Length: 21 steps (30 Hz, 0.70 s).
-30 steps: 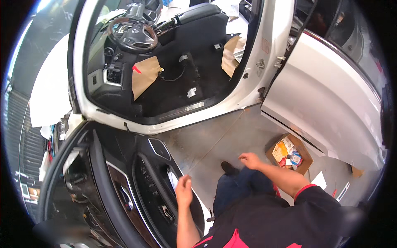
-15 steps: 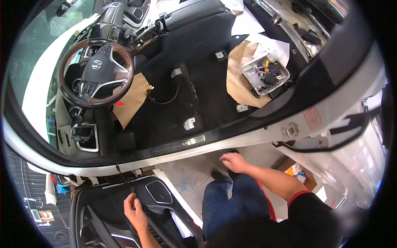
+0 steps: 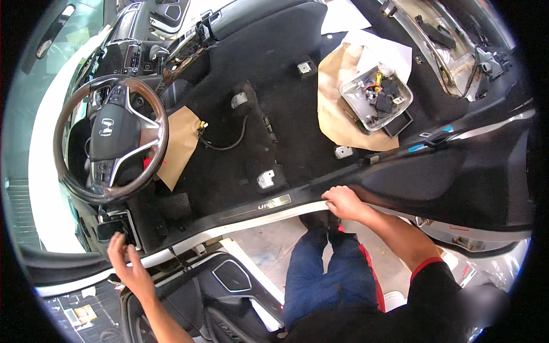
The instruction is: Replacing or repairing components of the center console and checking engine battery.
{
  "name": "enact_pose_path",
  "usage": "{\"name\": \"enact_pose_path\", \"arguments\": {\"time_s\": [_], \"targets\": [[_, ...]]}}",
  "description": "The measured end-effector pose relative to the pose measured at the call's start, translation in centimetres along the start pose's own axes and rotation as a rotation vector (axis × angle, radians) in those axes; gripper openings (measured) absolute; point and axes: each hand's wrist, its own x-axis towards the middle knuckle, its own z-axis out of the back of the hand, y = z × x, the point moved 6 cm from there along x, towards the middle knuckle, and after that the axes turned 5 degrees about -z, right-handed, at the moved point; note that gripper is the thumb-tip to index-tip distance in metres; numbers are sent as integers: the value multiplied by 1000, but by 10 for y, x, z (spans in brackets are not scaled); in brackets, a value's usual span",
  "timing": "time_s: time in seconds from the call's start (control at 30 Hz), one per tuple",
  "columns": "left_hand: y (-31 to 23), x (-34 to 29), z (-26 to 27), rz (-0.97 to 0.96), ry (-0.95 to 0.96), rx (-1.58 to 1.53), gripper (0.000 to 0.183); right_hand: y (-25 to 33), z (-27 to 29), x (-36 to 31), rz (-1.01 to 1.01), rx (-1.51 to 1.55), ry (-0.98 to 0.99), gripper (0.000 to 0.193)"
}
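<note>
My left hand (image 3: 131, 267) reaches toward the end of the dashboard, its fingers apart and nothing in them. It is nearest to the dark air vent (image 3: 114, 229) with a silver surround, left of the door opening. Whether the fingertips touch the trim I cannot tell. My right hand (image 3: 345, 203) is closed at the edge of the white door sill (image 3: 274, 216), where the black pillar trim (image 3: 434, 188) begins. Its fingers are curled, and what they grip, if anything, is hidden. Beyond my left hand is the brown and black steering wheel (image 3: 159, 146).
A grey tray (image 3: 366, 119) of small parts lies on brown paper (image 3: 327, 123) on the black carpet (image 3: 220, 171). Metal seat brackets (image 3: 266, 179) and a cable (image 3: 231, 144) lie across the floor. The opened door (image 3: 200, 297) stands beside my legs.
My left hand has moved up and left, from over the door panel to the dashboard end. My right hand has shifted slightly right and upward. The view has leaned in closer to the car.
</note>
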Motion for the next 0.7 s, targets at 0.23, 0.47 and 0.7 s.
{"name": "enact_pose_path", "arguments": {"time_s": [0.23,0.47,0.7], "targets": [[-8,132,18,-352,-162,483,33,-2,-5,0,41,26,17,16],[15,213,-1,-361,-215,563,40,-2,-6,-4,-25,-15,13,17],[30,251,22,-241,-126,439,53,13,56,88,-286,326,-348,18]]}}
